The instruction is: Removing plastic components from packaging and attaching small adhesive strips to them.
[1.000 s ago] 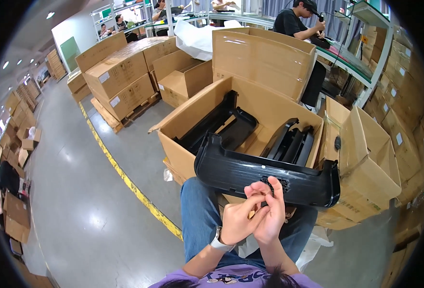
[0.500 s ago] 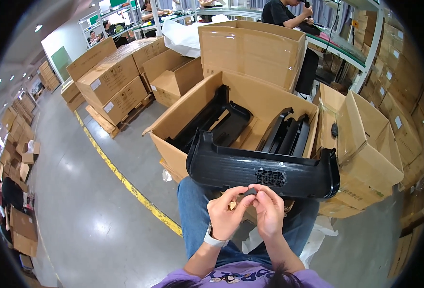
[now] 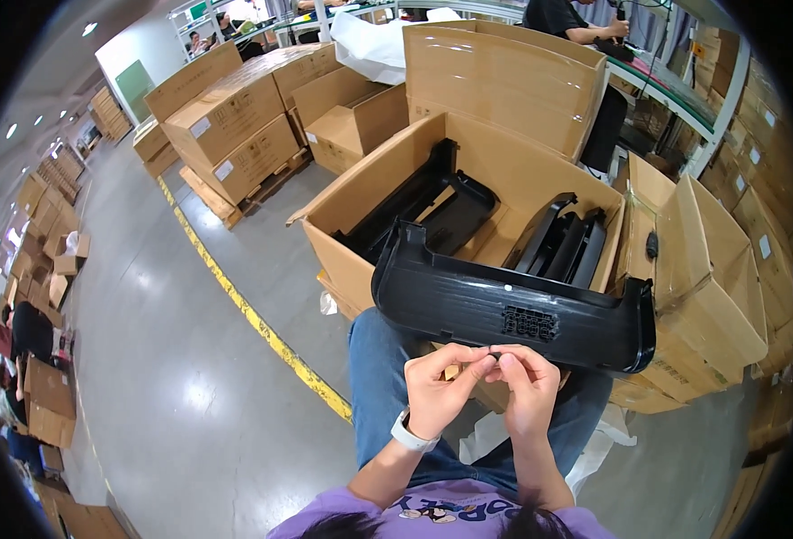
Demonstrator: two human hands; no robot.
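Observation:
A long black plastic housing (image 3: 468,301) with a vent grille lies across my knees, in front of an open cardboard box (image 3: 352,211). My left hand (image 3: 441,391) and my right hand (image 3: 527,386) meet just below the housing's near edge. Their fingertips pinch a tiny dark part (image 3: 495,357) between them; its shape is too small to make out. More black plastic mouldings (image 3: 432,202) and a second stack of mouldings (image 3: 563,241) stand inside the box.
A smaller open carton (image 3: 711,269) stands at my right. Sealed cartons (image 3: 235,135) sit on a pallet at the back left. A yellow floor line (image 3: 253,314) runs diagonally. A person (image 3: 563,18) works at a bench behind.
The housing has shifted slightly right across my knees. Both hands dropped from its rear face to just below its near edge, fingertips now pinched together on a small part.

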